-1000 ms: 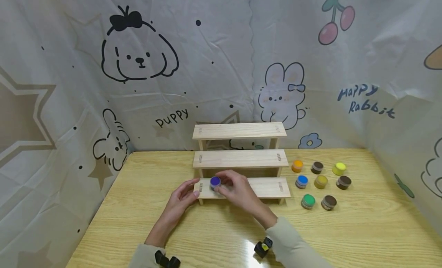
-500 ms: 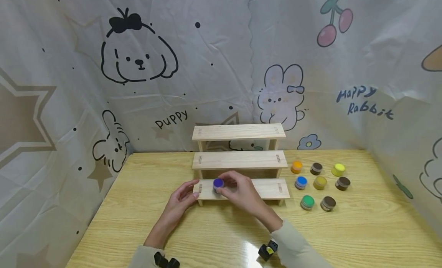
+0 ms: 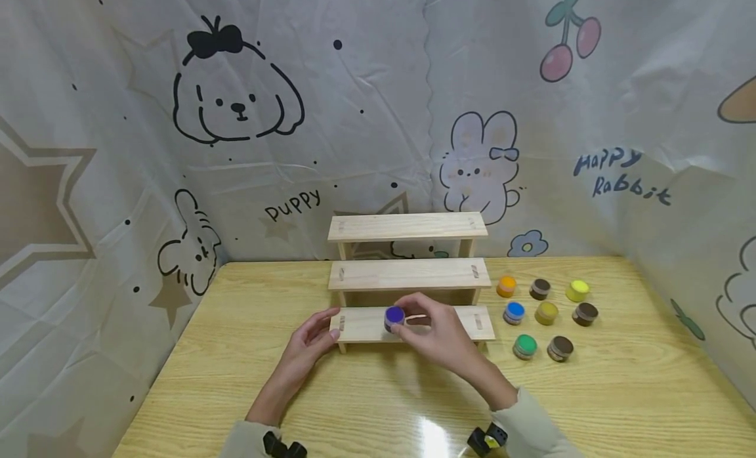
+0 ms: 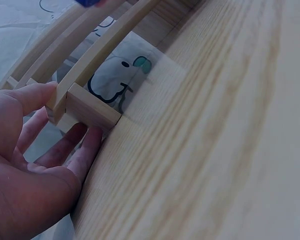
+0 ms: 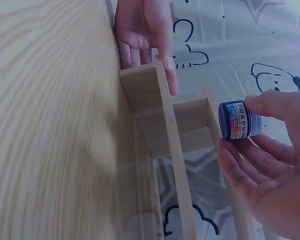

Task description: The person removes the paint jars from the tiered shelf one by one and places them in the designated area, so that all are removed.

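Observation:
My right hand [image 3: 440, 333] pinches a small purple-blue paint jar [image 3: 394, 318] between thumb and fingers, over the lowest board of a three-tier wooden shelf [image 3: 366, 327]. In the right wrist view the printed label of the paint jar [image 5: 237, 121] shows, and the jar appears a little above the board. My left hand [image 3: 307, 343] grips the left end of that lowest board. The left wrist view has its thumb [image 4: 37, 95] on the board's end and the other fingers around the side by the leg.
Right of the shelf, several paint jars stand in loose rows on the wooden table [image 3: 248, 379], among them orange [image 3: 506, 287], blue [image 3: 514, 313], green [image 3: 524, 346] and dark brown [image 3: 560, 348] ones. Printed cloth [image 3: 378, 84] hangs close behind the shelf.
My right hand has shifted rightward with the purple-blue paint jar, from near the left end of the lowest board toward its middle. The left hand stays at the board's left end.

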The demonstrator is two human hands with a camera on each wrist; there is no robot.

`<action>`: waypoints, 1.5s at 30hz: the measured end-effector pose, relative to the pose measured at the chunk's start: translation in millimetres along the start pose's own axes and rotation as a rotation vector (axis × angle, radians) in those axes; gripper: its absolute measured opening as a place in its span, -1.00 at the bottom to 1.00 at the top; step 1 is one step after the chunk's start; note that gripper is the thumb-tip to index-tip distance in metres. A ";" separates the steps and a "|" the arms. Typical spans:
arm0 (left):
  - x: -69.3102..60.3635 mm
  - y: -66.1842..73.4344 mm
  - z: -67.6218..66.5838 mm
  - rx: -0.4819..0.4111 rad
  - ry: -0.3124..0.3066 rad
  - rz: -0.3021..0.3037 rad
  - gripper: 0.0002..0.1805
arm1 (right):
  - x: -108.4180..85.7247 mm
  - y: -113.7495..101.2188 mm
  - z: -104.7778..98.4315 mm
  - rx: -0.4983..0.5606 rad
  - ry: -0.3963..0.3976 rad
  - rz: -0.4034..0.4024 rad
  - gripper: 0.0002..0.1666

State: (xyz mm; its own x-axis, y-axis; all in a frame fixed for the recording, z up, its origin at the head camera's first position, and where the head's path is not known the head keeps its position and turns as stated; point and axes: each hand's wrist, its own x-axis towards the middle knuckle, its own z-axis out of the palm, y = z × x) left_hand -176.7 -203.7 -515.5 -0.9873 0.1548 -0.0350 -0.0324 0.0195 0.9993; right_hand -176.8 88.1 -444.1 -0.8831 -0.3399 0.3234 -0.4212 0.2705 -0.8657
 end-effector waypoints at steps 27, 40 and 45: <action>-0.4 0.9 1.1 0.006 0.000 0.018 -0.46 | -62.3 1.2 -81.3 -0.170 0.151 -0.015 -0.59; 0.5 1.5 0.7 -0.007 -0.002 -0.004 -0.48 | -91.7 6.3 -123.7 -0.244 0.237 0.005 -0.55; 0.7 1.4 0.3 0.005 0.000 0.003 -0.45 | -103.0 12.9 -140.7 -0.310 0.297 0.041 -0.55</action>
State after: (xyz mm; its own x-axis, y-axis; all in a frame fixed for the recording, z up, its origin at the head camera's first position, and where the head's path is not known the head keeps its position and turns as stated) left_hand -177.4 -203.3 -514.1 -0.9874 0.1549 -0.0316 -0.0282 0.0243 0.9993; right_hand -120.4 253.3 -434.9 -0.9024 -0.0618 0.4264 -0.3870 0.5514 -0.7390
